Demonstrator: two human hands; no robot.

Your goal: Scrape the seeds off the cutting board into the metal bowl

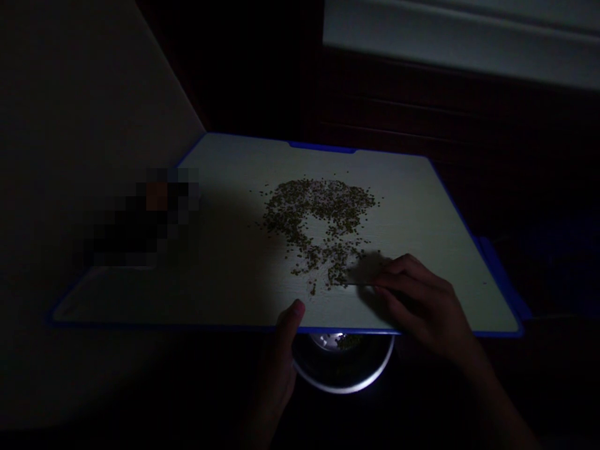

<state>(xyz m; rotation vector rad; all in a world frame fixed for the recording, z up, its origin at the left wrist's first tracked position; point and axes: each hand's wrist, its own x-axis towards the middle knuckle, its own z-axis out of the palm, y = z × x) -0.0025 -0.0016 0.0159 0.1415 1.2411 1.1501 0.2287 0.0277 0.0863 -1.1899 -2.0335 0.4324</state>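
A white board [403, 206] with a blue rim lies in front of me, with many small dark green-brown grains or beans [300, 212] scattered over its middle. At the near edge my left hand [281, 356] has its thumb on top of the board; its other fingers are mostly hidden below. My right hand [422, 300] is closed over the right part of the board, pinching a thin, dark, stick-like tool [360, 284] whose tip touches the nearest grains. Under the near edge is a round metal bowl [347, 389], partly covered by the board, with some grains inside.
Dim light leaves most of the surroundings dark. A pale wall or surface [84, 94] stands at the left, and a light ledge [459, 37] crosses the upper right. A pixelated patch [140, 219] covers something at the board's left side.
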